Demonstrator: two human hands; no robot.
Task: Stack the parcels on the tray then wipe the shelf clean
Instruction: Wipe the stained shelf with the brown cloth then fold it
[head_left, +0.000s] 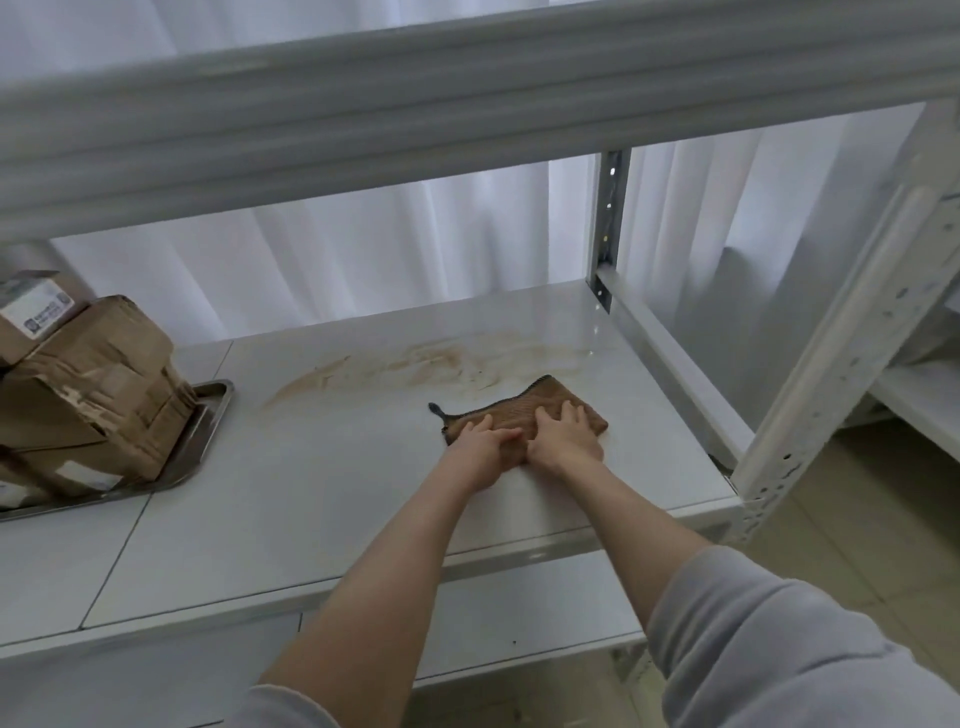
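Brown cloth (524, 410) under both hands, shelf's (311, 493) right side
Parcels (88, 384) stacked on tray (208, 415), left. Fingers spread on right hand (563, 436), together on left hand (485, 447). Soiled cloth might just smear the streak (426, 364) wider.

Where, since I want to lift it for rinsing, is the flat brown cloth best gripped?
Pinch the dark loop at the brown woven cloth's left corner, coming from the left: it juts out free of the left hand and right hand pressing it.

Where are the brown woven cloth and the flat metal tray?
Brown woven cloth (550, 396): head view, far part beyond the fingers.
Flat metal tray (210, 415): head view, bare right rim.
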